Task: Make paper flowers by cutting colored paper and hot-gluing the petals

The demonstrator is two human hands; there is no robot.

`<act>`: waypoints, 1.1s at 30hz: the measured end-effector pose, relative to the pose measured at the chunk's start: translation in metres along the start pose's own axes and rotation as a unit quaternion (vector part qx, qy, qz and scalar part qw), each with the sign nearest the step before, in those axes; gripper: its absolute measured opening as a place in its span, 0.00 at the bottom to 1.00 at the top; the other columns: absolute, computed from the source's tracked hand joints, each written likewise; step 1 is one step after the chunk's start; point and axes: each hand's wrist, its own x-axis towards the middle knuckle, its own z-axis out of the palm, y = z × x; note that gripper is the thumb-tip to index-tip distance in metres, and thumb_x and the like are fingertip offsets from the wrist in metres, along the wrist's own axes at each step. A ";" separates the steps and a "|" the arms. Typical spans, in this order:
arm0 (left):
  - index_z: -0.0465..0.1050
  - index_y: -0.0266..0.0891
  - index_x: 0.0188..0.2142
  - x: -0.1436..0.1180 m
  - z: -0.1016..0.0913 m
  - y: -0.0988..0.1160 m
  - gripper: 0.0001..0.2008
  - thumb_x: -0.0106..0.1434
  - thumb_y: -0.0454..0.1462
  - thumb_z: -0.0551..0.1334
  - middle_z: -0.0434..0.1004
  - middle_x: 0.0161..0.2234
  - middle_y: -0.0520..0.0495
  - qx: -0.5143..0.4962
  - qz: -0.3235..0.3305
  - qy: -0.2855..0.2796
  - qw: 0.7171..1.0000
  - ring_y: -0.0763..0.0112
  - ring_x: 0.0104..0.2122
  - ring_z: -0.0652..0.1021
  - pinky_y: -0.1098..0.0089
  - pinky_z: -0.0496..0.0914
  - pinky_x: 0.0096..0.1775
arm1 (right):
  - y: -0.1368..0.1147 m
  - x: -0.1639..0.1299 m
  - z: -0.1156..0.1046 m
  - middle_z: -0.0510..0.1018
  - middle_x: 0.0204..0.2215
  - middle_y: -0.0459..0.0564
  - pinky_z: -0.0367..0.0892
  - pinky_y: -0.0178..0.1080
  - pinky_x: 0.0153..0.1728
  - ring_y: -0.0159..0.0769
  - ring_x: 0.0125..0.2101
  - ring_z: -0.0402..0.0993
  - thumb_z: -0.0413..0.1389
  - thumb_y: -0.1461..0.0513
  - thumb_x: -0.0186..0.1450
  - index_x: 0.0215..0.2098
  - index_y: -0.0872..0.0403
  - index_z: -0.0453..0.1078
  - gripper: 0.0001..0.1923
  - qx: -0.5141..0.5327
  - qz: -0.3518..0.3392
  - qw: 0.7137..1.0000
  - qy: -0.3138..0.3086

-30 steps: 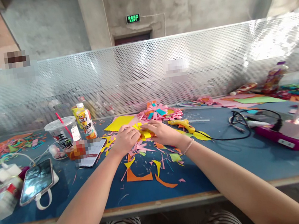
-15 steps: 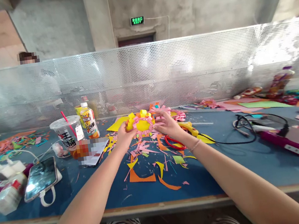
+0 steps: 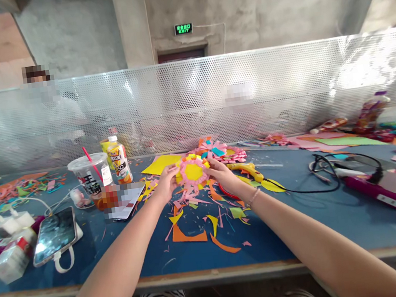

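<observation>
So there's a paper flower (image 3: 193, 172) with a yellow centre and a pink fringe round it, held up just above the desk (image 3: 338, 217), over the pile of paper scraps (image 3: 199, 216). Both hands are pinching it at the edges: left hand (image 3: 166, 184) on its left side, right hand (image 3: 223, 175) on the right, fingers closed on the fringe. Just behind it lies another finished flower (image 3: 216, 148) in pink and teal, plus a yellow paper sheet (image 3: 159, 163). A yellow glue gun (image 3: 246, 168) sits right beside the right hand, red scissors handles (image 3: 228, 194) poking out under the wrist. Further left there's a plastic cup with a red straw (image 3: 88, 175), a juice bottle (image 3: 118, 161) and a phone (image 3: 54, 236). A perforated metal screen (image 3: 285, 88) runs along the back
</observation>
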 end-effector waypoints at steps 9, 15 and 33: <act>0.68 0.39 0.36 0.002 -0.003 -0.003 0.19 0.44 0.39 0.68 0.72 0.28 0.52 0.001 -0.023 -0.079 0.997 0.76 0.23 0.74 0.75 0.68 0.23 | -0.002 -0.002 0.003 0.68 0.27 0.43 0.61 0.29 0.23 0.27 0.26 0.65 0.56 0.58 0.53 0.36 0.52 0.65 0.12 0.013 0.029 0.999 -0.001; 0.68 0.39 0.36 0.000 -0.002 -0.002 0.20 0.42 0.36 0.69 0.71 0.26 0.54 0.045 0.017 -0.056 0.997 0.77 0.22 0.73 0.76 0.68 0.23 | -0.007 -0.005 0.002 0.72 0.33 0.45 0.65 0.31 0.27 0.29 0.30 0.68 0.56 0.56 0.55 0.38 0.52 0.64 0.14 -0.003 0.028 0.999 -0.023; 0.62 0.43 0.43 -0.001 -0.001 -0.004 0.29 0.40 0.33 0.69 0.69 0.37 0.52 0.075 0.060 -0.045 0.994 0.77 0.30 0.73 0.74 0.69 0.30 | -0.003 -0.003 0.005 0.73 0.37 0.47 0.67 0.35 0.34 0.31 0.34 0.70 0.59 0.57 0.52 0.38 0.54 0.62 0.18 -0.045 -0.020 0.997 -0.062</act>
